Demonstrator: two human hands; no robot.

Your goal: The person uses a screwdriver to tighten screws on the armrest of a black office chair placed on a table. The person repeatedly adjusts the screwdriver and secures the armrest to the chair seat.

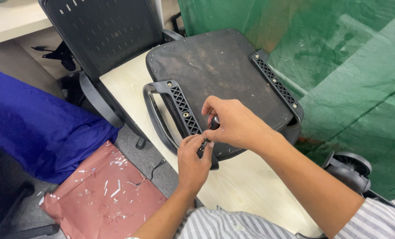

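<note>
A green tarp (pixel 339 66) is hanging across the right side, and blue cloth (pixel 38 128) is bunching on the floor at the left, with a reddish sheet (pixel 104 194) flecked with white scraps lying beside it. A black mesh chair back (pixel 104 35) is standing behind a pale wooden desk (pixel 250 186).

An upturned black seat pan (pixel 219 75) is resting on the desk, its dusty underside facing up. Two black armrest brackets are lying against it: the far bracket (pixel 275 79) along the right edge, and the near bracket (pixel 182 108), with its looping arm, along the left edge, just in front of the hands.

The right hand (pixel 237 124) is gripping a dark-handled screwdriver (pixel 214 123), fingers curled tight around the handle from above. The left hand (pixel 193 159) is sitting just below it, fingers pressed together in a pinch at the tool's shaft near the tip; whether a screw sits between them cannot be told.

By the look of it, the step in hand is driving or loosening a fastener at the near end of the near bracket, where it meets the seat pan. The next move seems to call for keeping the tip seated squarely in the screw head while the right hand turns and the left steadies the shaft, since a slip could scar the plastic lattice.
</note>
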